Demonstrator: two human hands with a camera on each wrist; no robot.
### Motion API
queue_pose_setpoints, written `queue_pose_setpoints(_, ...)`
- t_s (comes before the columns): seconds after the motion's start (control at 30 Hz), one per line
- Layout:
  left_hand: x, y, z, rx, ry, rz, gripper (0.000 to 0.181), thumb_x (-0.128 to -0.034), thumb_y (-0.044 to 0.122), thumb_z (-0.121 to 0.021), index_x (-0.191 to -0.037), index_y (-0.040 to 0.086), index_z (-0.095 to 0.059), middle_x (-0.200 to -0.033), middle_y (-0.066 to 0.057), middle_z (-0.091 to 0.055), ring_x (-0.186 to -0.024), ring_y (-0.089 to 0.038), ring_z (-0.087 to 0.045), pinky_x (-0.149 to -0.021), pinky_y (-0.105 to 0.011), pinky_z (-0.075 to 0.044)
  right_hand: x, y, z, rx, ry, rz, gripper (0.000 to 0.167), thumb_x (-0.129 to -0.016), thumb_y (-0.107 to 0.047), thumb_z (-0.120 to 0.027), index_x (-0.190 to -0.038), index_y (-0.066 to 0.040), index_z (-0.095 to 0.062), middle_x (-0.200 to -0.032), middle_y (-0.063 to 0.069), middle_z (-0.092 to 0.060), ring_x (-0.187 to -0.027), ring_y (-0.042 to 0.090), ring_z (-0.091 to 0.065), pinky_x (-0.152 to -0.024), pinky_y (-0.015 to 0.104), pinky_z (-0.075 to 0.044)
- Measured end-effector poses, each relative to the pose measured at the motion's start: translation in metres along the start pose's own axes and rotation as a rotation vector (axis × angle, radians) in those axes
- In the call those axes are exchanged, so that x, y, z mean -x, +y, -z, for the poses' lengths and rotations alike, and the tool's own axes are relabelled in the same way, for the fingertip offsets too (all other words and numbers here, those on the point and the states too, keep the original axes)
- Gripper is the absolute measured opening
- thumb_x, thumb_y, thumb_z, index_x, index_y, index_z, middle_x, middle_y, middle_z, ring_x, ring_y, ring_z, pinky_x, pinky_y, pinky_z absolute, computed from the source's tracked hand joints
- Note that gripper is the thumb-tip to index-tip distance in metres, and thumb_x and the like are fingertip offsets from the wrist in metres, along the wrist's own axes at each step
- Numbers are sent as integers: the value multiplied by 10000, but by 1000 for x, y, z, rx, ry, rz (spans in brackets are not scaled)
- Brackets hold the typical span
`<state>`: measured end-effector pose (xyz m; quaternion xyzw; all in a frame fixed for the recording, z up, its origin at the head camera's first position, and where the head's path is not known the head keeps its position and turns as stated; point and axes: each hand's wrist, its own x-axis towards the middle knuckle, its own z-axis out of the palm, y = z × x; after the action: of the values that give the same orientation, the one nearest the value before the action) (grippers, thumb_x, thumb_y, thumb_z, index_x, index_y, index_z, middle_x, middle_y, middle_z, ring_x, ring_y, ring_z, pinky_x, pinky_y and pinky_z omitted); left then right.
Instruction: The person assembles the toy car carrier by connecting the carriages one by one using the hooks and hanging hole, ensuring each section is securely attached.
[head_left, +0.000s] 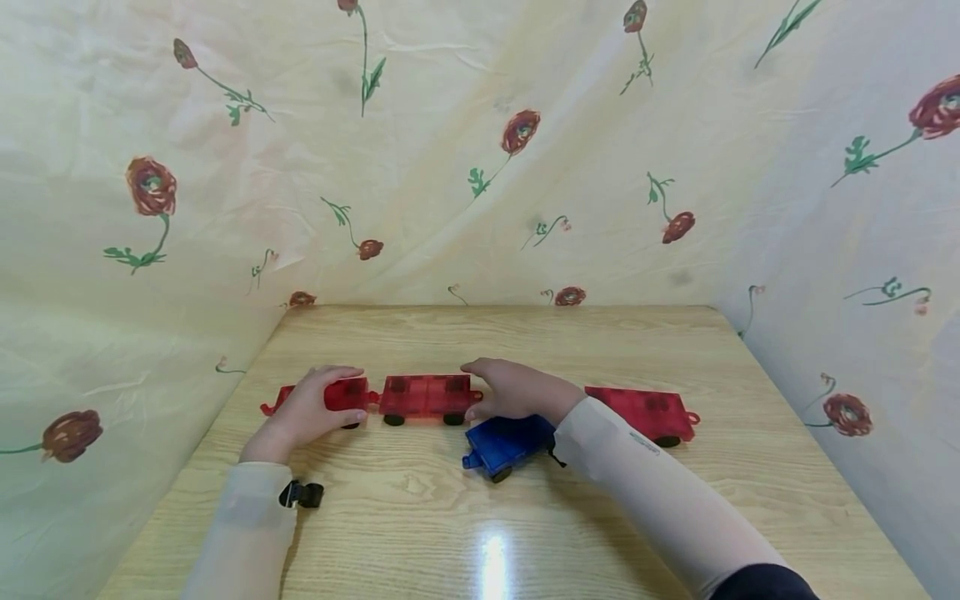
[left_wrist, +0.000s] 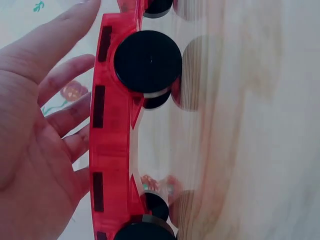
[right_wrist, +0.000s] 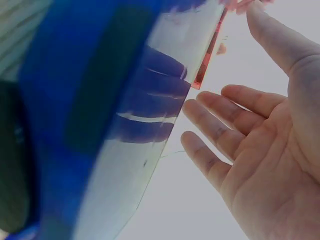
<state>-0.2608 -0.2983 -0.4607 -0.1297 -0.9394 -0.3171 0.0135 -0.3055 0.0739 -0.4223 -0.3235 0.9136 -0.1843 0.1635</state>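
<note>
In the head view, my left hand (head_left: 303, 410) spreads over a red toy car (head_left: 347, 393) at the left, fingers along its back and thumb toward its front. The left wrist view shows this hand (left_wrist: 37, 135) loosely extended beside the red car body (left_wrist: 110, 150); contact is unclear. A second red car (head_left: 426, 395) stands to its right, their hooks meeting. My right hand (head_left: 517, 390) is at that car's right end, thumb and fingers apart around the hook. Its fingers look relaxed and extended in the right wrist view (right_wrist: 265, 145).
A blue car (head_left: 504, 443) stands angled just in front of the right hand, partly behind the sleeve. Another red car (head_left: 645, 410) is farther right, partly covered by the forearm. The wooden table (head_left: 495, 325) meets flowered cloth (head_left: 420, 167) behind and at both sides.
</note>
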Motion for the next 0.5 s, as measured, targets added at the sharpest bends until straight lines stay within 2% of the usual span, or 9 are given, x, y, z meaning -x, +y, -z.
queue_pose_setpoints(0.17,-1,5,-3,11,32,-2,706,-899,485,-822,-1506,223,-575,-1549,-101,-495,-1451,-418,-408,-1114,-656,-394,14,6,-1,32,40,27,789,-978,-428,-754,-1596,-67,-423,-1599,118,-461,-1475,304,-430,-1196,482,-361)
queue_pose_setpoints(0.37,-5,12,-7,31,82,-46,696,-918,544,-777,-1503,229,-570,-1534,-72,-501,-1434,-380,-434,-1111,-649,-403,29,15,-4,21,58,4,787,-971,-452,-755,-1595,-95,-435,-1608,108,-451,-1491,317,-405,-1201,508,-346)
queue_pose_setpoints(0.5,-9,19,-13,34,60,-81,718,-908,562,-777,-1508,228,-564,-1518,-58,-504,-1415,-364,-450,-1104,-639,-417,38,21,-4,24,72,-4,811,-964,-491,-748,-1605,-114,-424,-1621,98,-435,-1502,323,-387,-1204,521,-338)
